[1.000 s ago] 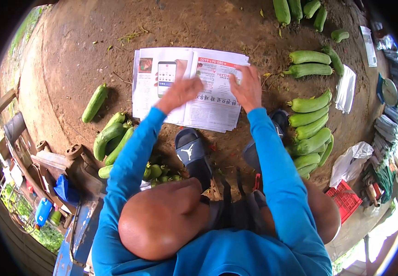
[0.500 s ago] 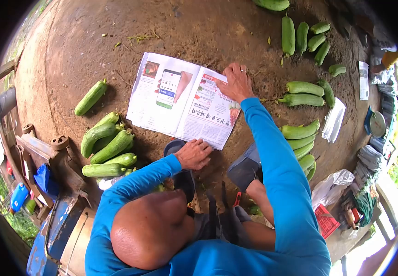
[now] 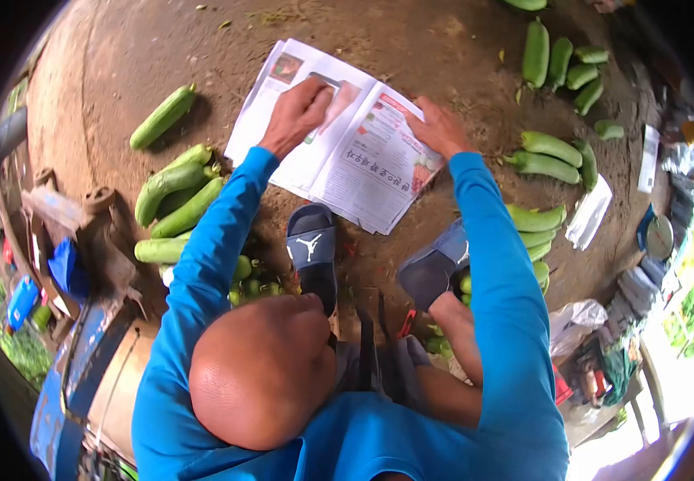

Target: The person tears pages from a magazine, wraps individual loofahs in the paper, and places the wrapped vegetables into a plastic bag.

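Observation:
An open newspaper, printed with a phone picture and large lettering, lies on the bare earth before my feet. My left hand presses on its left page, over the phone picture, with the fingers curled in. At the right page's upper edge is my right hand, its thumb over the sheet and its fingers closed at the border. Long green gourds lie about: a single gourd left of the paper, a pile below it, and a pair to the right.
More gourds lie at the upper right. A folded stack of paper, a round-faced scale and a plastic bag are at the right. Rusty metal equipment stands at the left. My sandalled foot is just below the newspaper.
My left hand has moved from the newspaper's lower edge up onto its left page. My right hand has shifted along the right page's edge. The view has shifted slightly.

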The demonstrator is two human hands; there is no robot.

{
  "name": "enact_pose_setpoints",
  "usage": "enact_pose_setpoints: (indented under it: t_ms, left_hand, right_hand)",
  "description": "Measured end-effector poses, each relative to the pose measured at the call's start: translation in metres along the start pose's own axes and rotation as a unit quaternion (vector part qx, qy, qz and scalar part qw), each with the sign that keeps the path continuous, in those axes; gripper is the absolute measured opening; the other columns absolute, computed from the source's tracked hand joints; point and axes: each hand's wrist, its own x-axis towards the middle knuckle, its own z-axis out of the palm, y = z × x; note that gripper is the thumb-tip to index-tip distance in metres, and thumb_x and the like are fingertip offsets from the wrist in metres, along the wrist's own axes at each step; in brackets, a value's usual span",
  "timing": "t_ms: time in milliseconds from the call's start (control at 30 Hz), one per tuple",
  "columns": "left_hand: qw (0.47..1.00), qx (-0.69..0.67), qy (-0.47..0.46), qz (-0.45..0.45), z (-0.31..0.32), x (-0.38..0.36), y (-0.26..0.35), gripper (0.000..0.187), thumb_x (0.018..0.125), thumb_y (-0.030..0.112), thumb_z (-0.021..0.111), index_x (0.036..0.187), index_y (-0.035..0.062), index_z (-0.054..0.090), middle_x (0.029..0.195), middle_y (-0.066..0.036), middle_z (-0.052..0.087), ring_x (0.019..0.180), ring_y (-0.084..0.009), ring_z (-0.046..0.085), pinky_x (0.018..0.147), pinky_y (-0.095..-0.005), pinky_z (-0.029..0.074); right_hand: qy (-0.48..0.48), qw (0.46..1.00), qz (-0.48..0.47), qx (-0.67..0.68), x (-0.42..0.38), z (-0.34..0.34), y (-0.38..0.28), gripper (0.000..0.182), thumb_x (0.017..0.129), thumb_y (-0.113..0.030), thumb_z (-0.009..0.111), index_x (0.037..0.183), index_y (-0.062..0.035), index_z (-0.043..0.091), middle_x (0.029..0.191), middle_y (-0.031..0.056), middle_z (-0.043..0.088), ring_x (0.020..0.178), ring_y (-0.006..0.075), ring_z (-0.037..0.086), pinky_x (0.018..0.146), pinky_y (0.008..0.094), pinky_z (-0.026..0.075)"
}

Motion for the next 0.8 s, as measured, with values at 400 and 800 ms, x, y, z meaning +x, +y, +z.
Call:
enact_pose_setpoints:
  t_ms: [400, 800]
  left_hand:
    - [0.975, 0.168, 0.025, 0.142, -0.018, -0.046, -0.02, 0.032, 0.081, 0.012, 0.06, 0.112, 0.0047, 0.059, 0.105, -0.018, 0.059, 0.099, -0.0344, 0.055, 0.088, -0.0437, 0.044]
    - [0.804, 0.454, -0.294, 0.248, 0.005, 0.085, 0.042, 0.052, 0.078, 0.017, 0.063, 0.129, 0.0121, 0.06, 0.124, -0.012, 0.062, 0.121, -0.0289, 0.052, 0.1, -0.0473, 0.04]
  right_hand:
    - [-0.041, 0.987, -0.156, -0.001, -0.012, -0.023, -0.018, 0.032, 0.091, -0.037, 0.059, 0.108, -0.0108, 0.062, 0.104, 0.0197, 0.069, 0.095, 0.0399, 0.066, 0.082, 0.0503, 0.052]
    - [0.06, 0.974, -0.218, 0.0, -0.059, -0.034, -0.039, 0.025, 0.09, -0.029, 0.061, 0.106, -0.0101, 0.058, 0.103, 0.0137, 0.069, 0.087, 0.0401, 0.066, 0.072, 0.0501, 0.054]
